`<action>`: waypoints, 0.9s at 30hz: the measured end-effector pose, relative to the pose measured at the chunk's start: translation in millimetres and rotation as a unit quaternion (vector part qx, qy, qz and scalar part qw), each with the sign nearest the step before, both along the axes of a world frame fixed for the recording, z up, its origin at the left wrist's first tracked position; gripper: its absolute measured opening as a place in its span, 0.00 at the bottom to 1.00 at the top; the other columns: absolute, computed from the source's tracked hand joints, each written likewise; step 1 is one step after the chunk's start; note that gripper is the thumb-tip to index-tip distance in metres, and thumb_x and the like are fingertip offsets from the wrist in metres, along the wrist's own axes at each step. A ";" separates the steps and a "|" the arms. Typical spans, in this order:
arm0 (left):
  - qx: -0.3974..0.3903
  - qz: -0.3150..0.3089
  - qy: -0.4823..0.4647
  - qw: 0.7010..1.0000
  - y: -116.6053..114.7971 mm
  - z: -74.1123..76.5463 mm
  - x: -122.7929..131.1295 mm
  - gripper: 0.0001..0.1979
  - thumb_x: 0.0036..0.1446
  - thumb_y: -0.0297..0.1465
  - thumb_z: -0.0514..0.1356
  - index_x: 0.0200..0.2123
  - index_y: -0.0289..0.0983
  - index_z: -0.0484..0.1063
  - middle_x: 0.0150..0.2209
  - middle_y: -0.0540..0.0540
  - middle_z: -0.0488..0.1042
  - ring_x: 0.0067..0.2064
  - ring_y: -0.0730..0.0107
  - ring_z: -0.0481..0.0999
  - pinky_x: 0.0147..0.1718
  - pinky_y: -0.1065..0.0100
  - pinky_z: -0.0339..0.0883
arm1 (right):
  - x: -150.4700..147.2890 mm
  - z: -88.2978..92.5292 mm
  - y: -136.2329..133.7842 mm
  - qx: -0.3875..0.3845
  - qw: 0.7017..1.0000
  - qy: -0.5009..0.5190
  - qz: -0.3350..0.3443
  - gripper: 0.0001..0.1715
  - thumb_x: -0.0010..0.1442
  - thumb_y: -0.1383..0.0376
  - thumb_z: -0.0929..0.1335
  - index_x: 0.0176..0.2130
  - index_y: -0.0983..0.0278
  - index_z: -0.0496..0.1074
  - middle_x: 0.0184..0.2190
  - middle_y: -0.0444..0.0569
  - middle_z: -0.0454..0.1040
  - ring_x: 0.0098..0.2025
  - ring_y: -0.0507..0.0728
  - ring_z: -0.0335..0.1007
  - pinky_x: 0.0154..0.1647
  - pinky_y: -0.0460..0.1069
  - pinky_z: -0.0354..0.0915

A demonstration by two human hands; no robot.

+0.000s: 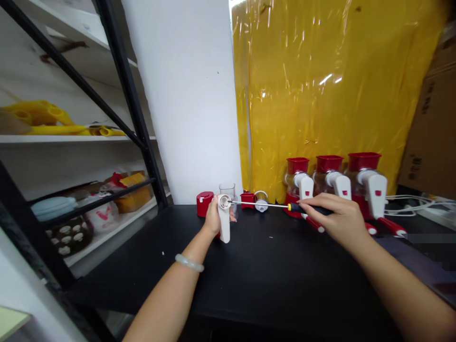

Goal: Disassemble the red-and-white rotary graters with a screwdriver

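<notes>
Screwdriver (263, 204) lies nearly level in my view, its dark handle with yellow collar gripped by the right hand (338, 216), thumb and fingers closed on it. Clock centred on the white crank arm (224, 228), 12 at the far side: shank comes in from 3 o'clock, its tip at the round opening in the arm's upper end; I cannot tell whether it is seated on a screw. Left hand (213, 216) reaches in from 7 o'clock, fingers curled round the crank arm and gripping it, some fingertips showing past its far edge. I log the arm as near upright, narrow end toward 6, over the black table (270, 275). Pale bangle (189, 262) on the left wrist. Red base (204, 204) stands at 10, just beside the left hand. Clear housing (228, 189) shows behind the arm at 12; I cannot tell whether the hand touches it. Small red part (247, 199) and round drum (261, 202) sit at 2, side by side. Three red-and-white crank units (343, 187) stand in a row toward 3, yellow plastic sheeting (320, 118) behind them.
</notes>
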State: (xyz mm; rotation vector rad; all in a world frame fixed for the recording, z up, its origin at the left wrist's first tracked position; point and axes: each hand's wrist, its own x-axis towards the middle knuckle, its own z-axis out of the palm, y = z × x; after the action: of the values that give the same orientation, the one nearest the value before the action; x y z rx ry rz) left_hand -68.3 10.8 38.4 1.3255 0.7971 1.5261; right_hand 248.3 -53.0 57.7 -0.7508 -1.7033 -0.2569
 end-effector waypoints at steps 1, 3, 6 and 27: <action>0.003 0.005 -0.007 1.000 -1.6 -0.4 -0.2 0.31 0.59 0.59 0.51 0.36 0.35 0.70 0.18 0.49 0.73 0.17 0.65 0.74 0.19 0.66 0.70 | -5.0 -2.0 -3.6 0.020 1.000 -0.006 0.000 0.06 0.62 0.62 0.72 0.35 0.58 0.82 0.32 0.46 0.82 0.32 0.55 0.78 0.38 0.50 0.74; 0.015 0.010 -0.020 1.000 -4.1 0.0 0.3 0.31 0.59 0.60 0.50 0.36 0.36 0.70 0.18 0.49 0.73 0.18 0.65 0.75 0.21 0.65 0.72 | -12.3 -5.5 -8.7 0.049 0.999 -0.012 -0.009 0.05 0.62 0.63 0.72 0.37 0.58 0.82 0.32 0.46 0.82 0.31 0.54 0.78 0.37 0.49 0.74; 0.034 0.014 -0.039 0.999 -5.9 0.9 2.8 0.31 0.58 0.60 0.51 0.36 0.36 0.71 0.18 0.50 0.73 0.19 0.65 0.75 0.22 0.64 0.74 | -18.7 -11.2 -12.0 0.067 0.997 -0.015 -0.027 0.05 0.63 0.64 0.72 0.39 0.58 0.82 0.32 0.46 0.81 0.31 0.53 0.77 0.35 0.48 0.73; 0.040 0.037 -0.091 0.994 -11.3 3.4 13.8 0.30 0.64 0.57 0.46 0.37 0.36 0.70 0.20 0.48 0.72 0.18 0.63 0.75 0.19 0.65 0.69 | -22.9 -20.8 -17.6 0.074 0.996 -0.033 -0.042 0.06 0.63 0.65 0.72 0.41 0.56 0.82 0.32 0.43 0.80 0.30 0.51 0.77 0.34 0.47 0.72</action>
State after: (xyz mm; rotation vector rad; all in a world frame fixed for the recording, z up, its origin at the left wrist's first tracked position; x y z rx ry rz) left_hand -54.5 -0.5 41.7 1.2053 0.6819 1.7271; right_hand 225.5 -70.5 36.9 -0.7122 -1.6966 -0.4656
